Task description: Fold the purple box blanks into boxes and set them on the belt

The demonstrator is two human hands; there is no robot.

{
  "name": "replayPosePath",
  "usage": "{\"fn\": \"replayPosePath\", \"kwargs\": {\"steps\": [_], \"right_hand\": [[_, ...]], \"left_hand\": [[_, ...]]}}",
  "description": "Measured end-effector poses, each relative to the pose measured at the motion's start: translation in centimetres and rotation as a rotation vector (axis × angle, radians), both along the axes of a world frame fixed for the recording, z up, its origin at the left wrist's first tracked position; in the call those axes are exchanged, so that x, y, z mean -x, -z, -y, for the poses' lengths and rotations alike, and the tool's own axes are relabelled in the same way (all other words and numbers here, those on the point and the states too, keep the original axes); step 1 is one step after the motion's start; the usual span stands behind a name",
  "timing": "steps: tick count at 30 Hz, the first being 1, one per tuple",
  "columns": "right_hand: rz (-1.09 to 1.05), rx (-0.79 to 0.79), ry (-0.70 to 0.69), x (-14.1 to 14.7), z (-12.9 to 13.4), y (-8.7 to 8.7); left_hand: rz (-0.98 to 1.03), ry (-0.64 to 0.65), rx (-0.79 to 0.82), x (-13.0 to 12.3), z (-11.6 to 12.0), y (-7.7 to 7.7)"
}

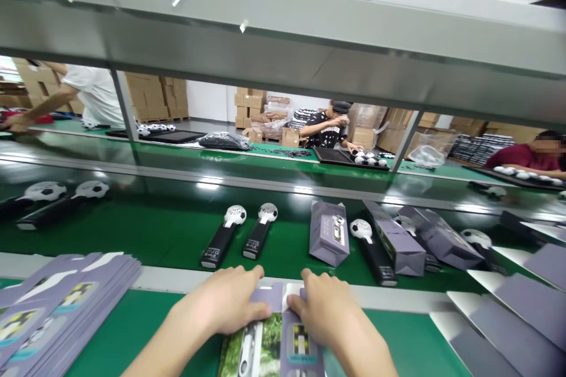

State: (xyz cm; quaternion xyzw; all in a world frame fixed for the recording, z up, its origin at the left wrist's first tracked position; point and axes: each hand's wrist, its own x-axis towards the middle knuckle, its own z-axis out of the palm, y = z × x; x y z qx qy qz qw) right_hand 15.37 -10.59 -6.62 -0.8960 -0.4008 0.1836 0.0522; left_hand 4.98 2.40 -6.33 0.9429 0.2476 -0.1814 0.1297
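A purple printed carton [300, 341] with a green picture panel lies at the bottom centre, near the edge of the green worktop. My left hand [227, 300] grips its upper left part, thumb on the front. On its upper right part, my right hand [325, 306] has thumb and fingers closed round the flap. Just beyond my hands, two black handheld devices with football-patterned heads [219, 241] [260, 230] lie on the green belt. To their right stands a purple box [328, 232].
Flat purple cartons [66, 312] are stacked at left, more cartons [522, 318] at right. Further boxes [398, 241] and devices [374, 250] lie on the belt. A grey shelf [283, 29] crosses above. Several people work beyond the belt.
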Motion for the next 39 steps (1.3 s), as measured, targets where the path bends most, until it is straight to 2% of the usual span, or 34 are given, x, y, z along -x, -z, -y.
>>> {"fn": "replayPosePath", "kwargs": {"steps": [4,7,9,11,13,16,18,21,27,29,31,35,37,39], "right_hand": [[0.022,-0.097,0.047,-0.2,0.3,-0.8],[0.0,-0.259,0.106,-1.1,0.9,-1.5],[-0.033,-0.361,0.148,-1.7,1.5,-1.9],[-0.062,-0.426,0.179,-2.2,2.0,-2.1],[-0.084,-0.46,0.192,-2.4,2.3,-2.0],[-0.098,-0.485,0.19,-2.2,2.2,-1.5],[-0.096,-0.495,0.179,-2.0,2.0,-1.1],[-0.094,-0.519,0.155,-1.8,1.7,-0.7],[-0.129,-0.675,0.153,-1.3,1.4,-0.1],[-0.176,-0.756,0.161,-1.4,1.1,-0.1],[-0.266,-0.937,0.185,-1.7,0.9,-0.4],[-0.397,-1.495,0.289,-2.3,1.4,-1.6],[-0.399,-1.663,0.32,-2.1,1.9,-2.4],[-0.472,-1.774,0.296,-1.2,2.2,-2.9]], "left_hand": [[0.139,-0.036,-0.026,0.4,-0.6,-0.8],[0.278,-0.117,-0.036,0.4,-1.9,-1.6],[0.368,-0.192,-0.045,0.2,-3.1,-1.4],[0.453,-0.284,-0.092,-0.3,-4.5,-0.1],[0.489,-0.357,-0.132,-0.8,-5.6,2.2],[0.448,-0.376,-0.097,-1.6,-6.5,6.1],[0.46,-0.353,-0.074,-1.9,-6.8,8.0],[0.534,-0.349,-0.071,-1.8,-7.9,8.9],[0.641,-0.547,-0.078,0.0,-11.8,8.8],[0.69,-0.577,-0.059,0.1,-12.0,8.3],[0.771,-0.563,-0.001,-0.3,-11.2,7.0],[0.967,-0.378,0.304,-0.8,-7.5,1.9],[1.089,-0.305,0.392,-0.5,-5.0,-0.9],[1.187,-0.252,0.441,0.3,-2.5,-2.9]]}}
